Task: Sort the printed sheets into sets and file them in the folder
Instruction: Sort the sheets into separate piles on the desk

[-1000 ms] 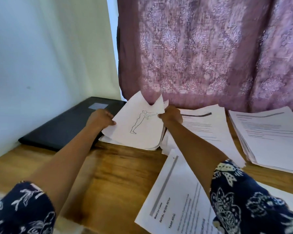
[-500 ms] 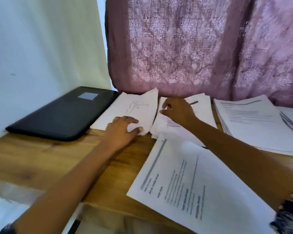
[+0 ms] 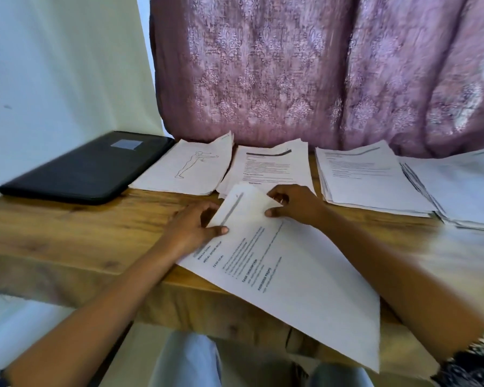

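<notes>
A near stack of printed text sheets lies at an angle over the table's front edge. My left hand pinches its top sheet at the far left corner, thumb on top. My right hand grips the same sheet's far edge with curled fingers. Behind them, along the curtain, lie a pile with a figure drawing, a text pile and two more text piles to the right. A closed black folder rests at the far left by the wall.
The wooden table has its front edge close to me. A white wall stands on the left and a mauve patterned curtain hangs behind the piles. My knees show below the table edge.
Both hands let go of the drawing sheets, which now lie flat on their pile. The hands pulled back toward me and took hold of the near stack's top sheet.
</notes>
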The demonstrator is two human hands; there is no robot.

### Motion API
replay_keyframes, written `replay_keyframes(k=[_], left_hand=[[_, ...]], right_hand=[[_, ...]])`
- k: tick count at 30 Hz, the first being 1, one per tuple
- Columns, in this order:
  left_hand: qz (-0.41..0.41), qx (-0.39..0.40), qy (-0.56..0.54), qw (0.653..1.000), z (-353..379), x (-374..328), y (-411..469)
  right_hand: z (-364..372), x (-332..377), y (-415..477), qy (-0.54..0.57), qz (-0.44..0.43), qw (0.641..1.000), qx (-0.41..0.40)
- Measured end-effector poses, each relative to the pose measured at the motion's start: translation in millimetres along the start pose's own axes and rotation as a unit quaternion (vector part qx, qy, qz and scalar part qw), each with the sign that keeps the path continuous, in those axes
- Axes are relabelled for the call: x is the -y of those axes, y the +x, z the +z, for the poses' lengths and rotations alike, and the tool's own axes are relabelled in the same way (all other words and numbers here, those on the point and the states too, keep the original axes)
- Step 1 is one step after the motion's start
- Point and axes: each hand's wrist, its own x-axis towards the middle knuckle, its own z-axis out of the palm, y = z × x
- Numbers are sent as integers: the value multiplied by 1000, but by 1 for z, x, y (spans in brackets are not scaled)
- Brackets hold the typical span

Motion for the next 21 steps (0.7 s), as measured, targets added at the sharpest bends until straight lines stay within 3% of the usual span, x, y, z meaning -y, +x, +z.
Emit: replay_keyframes(k=[7,13,21], left_hand=[[21,-86,-63,994,-12,-4,11],[93,-211,-34,972,-20,-31,58],[86,-285,18,955,13,-64,105]], right_hand=[[-29,-8,-15,128,3,990,55],[-32,-23,-11,216,33,975,-31],[-51,-53,-10,289,94,945,-123]])
